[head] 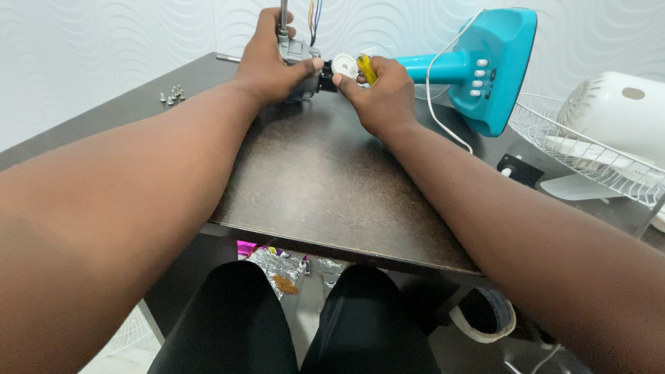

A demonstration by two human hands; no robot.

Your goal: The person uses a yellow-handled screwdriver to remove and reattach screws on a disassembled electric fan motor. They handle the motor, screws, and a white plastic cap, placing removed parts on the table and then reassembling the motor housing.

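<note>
Head view: hands [325,76] around fan motor [299,55].

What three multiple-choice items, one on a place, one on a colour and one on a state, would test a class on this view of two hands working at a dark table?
1. Where do the small loose screws lie?
A. on the table's far left part
B. in the wire guard
C. on the floor

2. What colour is the fan stand?
A. red
B. turquoise
C. black

3. How does the left hand stand?
A. flat on the table
B. closed around the grey motor
C. resting on a knee

Answers: 1 A, they sit on the dark table, left of the hands. 2 B, base and neck are turquoise. 3 B, its fingers wrap the motor, while the right hand holds a yellow-handled tool against it.
</note>
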